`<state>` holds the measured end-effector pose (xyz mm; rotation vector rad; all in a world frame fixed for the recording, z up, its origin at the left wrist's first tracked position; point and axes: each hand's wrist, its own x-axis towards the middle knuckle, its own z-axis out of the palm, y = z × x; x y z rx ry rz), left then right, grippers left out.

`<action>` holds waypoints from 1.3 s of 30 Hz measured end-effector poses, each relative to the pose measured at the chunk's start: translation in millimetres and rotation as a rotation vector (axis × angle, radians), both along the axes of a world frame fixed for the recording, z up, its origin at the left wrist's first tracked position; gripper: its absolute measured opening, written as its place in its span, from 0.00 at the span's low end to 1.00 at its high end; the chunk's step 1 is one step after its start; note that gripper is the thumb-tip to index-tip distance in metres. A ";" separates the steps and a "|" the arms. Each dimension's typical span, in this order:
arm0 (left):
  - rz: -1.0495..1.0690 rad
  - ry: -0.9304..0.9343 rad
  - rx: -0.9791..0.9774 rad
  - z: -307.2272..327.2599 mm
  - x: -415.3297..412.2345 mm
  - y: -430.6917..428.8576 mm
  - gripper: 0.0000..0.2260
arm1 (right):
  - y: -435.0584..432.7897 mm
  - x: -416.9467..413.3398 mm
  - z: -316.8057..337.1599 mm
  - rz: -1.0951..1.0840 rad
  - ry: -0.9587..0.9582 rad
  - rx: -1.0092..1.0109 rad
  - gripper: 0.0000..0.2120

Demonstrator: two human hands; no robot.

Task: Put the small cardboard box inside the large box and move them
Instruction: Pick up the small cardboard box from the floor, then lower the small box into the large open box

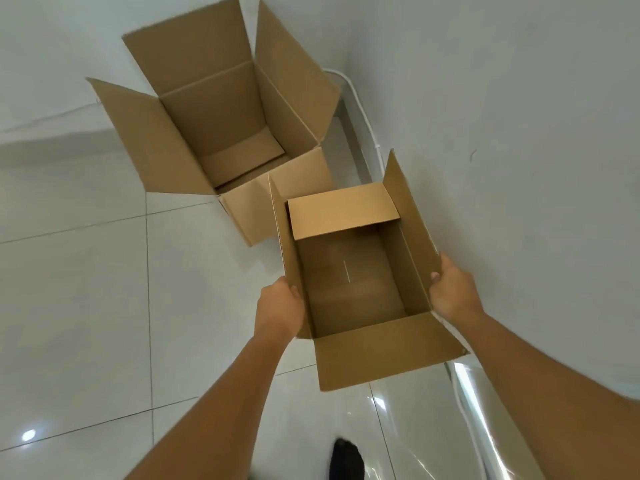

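Observation:
The small cardboard box (349,285) is open and empty, held up above the floor in front of me. My left hand (278,308) grips its left wall, thumb over the rim. My right hand (452,289) grips its right flap and wall. One end flap folds inward over the far end, and the near flap hangs outward. The large cardboard box (221,123) stands on the floor just beyond and to the left, empty, with its flaps spread open. The small box's far corner overlaps the large box's near wall in view.
White glossy floor tiles (76,306) stretch to the left. A white wall (519,133) runs along the right, with a white cable or pipe (360,109) along its base. A dark shoe (344,459) shows at the bottom.

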<state>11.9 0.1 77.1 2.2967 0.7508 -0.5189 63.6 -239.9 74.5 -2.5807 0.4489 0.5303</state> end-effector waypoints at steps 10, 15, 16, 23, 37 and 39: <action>0.013 -0.132 -0.008 119.9 42.2 57.4 0.12 | 46.7 45.4 138.2 0.031 -0.086 -0.045 0.21; 0.048 -0.200 -0.018 164.1 71.2 108.2 0.12 | 95.1 81.3 188.6 0.068 -0.132 -0.052 0.21; 0.056 -0.214 -0.019 171.0 76.9 120.1 0.12 | 106.2 89.0 196.2 0.069 -0.137 -0.049 0.21; 0.090 -0.292 0.017 197.2 128.0 197.2 0.12 | 187.4 155.6 218.1 0.106 -0.187 -0.007 0.21; 0.311 -0.229 0.044 122.9 243.6 255.0 0.10 | 261.5 317.2 132.9 0.292 -0.130 0.076 0.19; 0.334 -0.220 0.059 104.6 256.4 251.8 0.11 | 264.8 334.0 116.4 0.319 -0.129 0.061 0.19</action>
